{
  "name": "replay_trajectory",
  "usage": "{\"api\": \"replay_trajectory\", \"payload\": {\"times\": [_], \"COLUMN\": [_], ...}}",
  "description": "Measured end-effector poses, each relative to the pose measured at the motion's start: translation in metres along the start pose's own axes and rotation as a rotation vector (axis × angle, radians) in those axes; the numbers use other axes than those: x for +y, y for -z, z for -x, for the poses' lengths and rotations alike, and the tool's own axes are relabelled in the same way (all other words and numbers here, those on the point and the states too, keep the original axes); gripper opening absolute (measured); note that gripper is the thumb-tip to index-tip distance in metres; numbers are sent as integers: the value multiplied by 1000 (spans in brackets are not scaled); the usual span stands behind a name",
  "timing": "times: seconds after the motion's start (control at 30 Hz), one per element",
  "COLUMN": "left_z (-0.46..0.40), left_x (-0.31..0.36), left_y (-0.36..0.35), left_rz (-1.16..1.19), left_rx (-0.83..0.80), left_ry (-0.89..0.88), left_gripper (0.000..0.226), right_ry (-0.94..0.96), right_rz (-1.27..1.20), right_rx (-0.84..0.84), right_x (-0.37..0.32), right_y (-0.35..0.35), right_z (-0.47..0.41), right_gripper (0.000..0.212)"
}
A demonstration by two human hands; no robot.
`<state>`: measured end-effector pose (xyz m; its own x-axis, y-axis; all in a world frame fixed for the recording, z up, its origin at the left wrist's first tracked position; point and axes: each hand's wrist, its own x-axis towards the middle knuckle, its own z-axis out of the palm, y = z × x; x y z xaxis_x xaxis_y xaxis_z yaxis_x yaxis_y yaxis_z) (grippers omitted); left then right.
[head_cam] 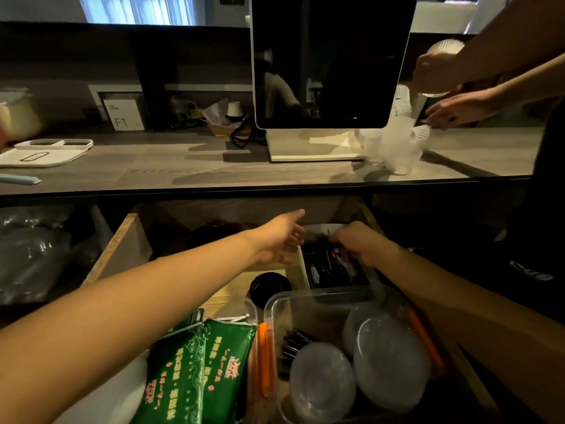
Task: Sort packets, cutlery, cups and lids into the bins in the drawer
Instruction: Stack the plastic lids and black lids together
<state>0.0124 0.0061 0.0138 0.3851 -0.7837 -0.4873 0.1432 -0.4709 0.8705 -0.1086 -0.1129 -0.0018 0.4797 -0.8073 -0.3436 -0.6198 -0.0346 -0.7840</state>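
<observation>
Green packets (195,371) nearest, right hand (359,243) grip among dark cutlery (327,267)

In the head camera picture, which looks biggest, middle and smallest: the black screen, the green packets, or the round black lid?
1. Black screen, biggest.
2. Green packets, though closeness to the camera enlarges them.
3. Round black lid, smallest.

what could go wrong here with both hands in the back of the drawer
The right hand digs into a crowded white bin of dark packets; pulling out could spill some over its rim. The bin lies deep under the counter edge, in shadow, so items may be misjudged.
</observation>
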Motion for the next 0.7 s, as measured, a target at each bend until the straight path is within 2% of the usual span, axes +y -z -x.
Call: {"api": "replay_trajectory", "payload": {"times": [0.13, 0.23, 0.27, 0.37, 0.53, 0.63, 0.7], "left_z": [0, 17, 24, 41, 53, 52, 49], "left_x": [3, 6, 6, 3, -22, -44, -57], "left_y": [12, 31, 40, 75, 141, 174, 192], "left_rz": [46, 21, -18, -177, -315, -396, -544], "left_rx": [79, 117, 123, 158, 286, 364, 384], "left_ry": [-32, -81, -102, -172, -219, -276, -348], "left_gripper": [49, 42, 37, 25, 20, 22, 19], "right_ry": [146, 234, 283, 405, 428, 506, 599], "right_rz": [-138, -285, -261, -56, 255, 572, 744], "right_rx": [-41, -144, -186, -250, -349, -444, -491], "right_x": [-16, -34, -40, -57, -66, -64, -57], "right_y": [-11, -32, -40, -68, -124, -151, -167], "right_z": [14, 26, 32, 40, 32, 20, 8], "right_gripper": [14, 9, 10, 8, 6, 17, 23]}}
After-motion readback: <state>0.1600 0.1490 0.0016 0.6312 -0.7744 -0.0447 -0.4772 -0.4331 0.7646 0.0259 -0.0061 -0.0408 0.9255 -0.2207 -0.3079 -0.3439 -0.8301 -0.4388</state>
